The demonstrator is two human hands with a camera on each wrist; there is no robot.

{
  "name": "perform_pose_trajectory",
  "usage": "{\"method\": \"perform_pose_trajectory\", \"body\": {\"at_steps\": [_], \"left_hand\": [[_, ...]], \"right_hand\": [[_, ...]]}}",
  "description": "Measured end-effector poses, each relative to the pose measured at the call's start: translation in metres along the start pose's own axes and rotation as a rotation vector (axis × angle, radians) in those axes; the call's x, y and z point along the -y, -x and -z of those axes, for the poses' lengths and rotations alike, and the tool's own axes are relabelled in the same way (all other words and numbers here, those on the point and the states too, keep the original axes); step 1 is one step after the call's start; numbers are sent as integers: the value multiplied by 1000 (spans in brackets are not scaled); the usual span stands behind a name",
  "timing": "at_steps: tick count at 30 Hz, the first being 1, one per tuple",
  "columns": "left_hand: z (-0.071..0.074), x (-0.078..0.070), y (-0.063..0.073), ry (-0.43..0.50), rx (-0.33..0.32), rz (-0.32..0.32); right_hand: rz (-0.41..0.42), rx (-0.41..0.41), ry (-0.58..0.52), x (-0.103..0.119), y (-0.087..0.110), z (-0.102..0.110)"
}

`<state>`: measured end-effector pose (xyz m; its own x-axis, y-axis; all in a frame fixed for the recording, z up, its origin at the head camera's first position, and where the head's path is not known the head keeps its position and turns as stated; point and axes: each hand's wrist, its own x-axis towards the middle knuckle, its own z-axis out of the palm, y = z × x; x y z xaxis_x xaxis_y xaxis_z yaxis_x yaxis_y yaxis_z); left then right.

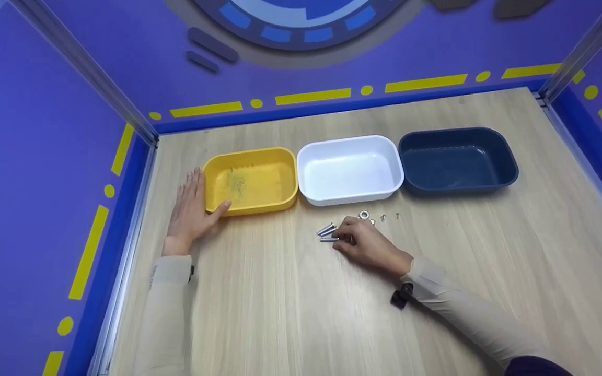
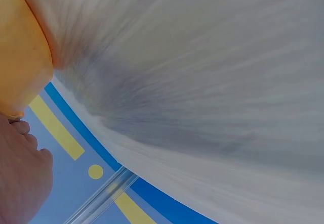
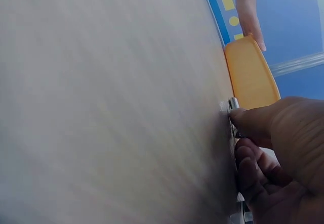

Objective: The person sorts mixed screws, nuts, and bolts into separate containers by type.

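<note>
My left hand [image 1: 188,214] rests against the left end of a yellow bin [image 1: 285,201], its fingers straight along the wall and the thumb at the front rim. In the left wrist view that hand [image 2: 23,171] shows beside the bin's orange-looking wall [image 2: 25,52]. My right hand [image 1: 366,245] is low over the table, thumb and fingertips pinching the end of a silver bolt [image 1: 328,240]. The right wrist view shows the thumb on this bolt [image 3: 233,103], the other fingers curled below. More bolts [image 1: 326,230] lie just beyond it.
A white bin [image 1: 350,198] and a dark blue bin [image 1: 460,189] stand in a row right of the yellow one. A round nut [image 1: 364,214] and small screws [image 1: 383,218] lie before them. Dark specks mark the yellow bin's floor. Purple panels [image 1: 29,183] enclose the wooden table [image 1: 259,292].
</note>
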<state>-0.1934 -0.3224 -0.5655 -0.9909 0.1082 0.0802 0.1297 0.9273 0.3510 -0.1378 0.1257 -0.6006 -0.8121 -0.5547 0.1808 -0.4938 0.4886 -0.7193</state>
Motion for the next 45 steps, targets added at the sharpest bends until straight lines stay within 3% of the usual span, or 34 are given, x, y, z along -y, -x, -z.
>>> {"method": "perform_pose_trajectory", "body": {"at_steps": [6, 14, 32, 45], "left_hand": [[0, 1, 2, 0, 13, 4], [-1, 4, 2, -17, 18, -5], [-4, 7, 2, -16, 6, -12], [0, 1, 0, -6, 24, 9]], "right_hand": [[-14, -10, 15, 1, -1, -5], [30, -3, 69, 1, -3, -5], [-31, 16, 11, 14, -9, 0], [87, 0, 33, 32, -37, 16]]}}
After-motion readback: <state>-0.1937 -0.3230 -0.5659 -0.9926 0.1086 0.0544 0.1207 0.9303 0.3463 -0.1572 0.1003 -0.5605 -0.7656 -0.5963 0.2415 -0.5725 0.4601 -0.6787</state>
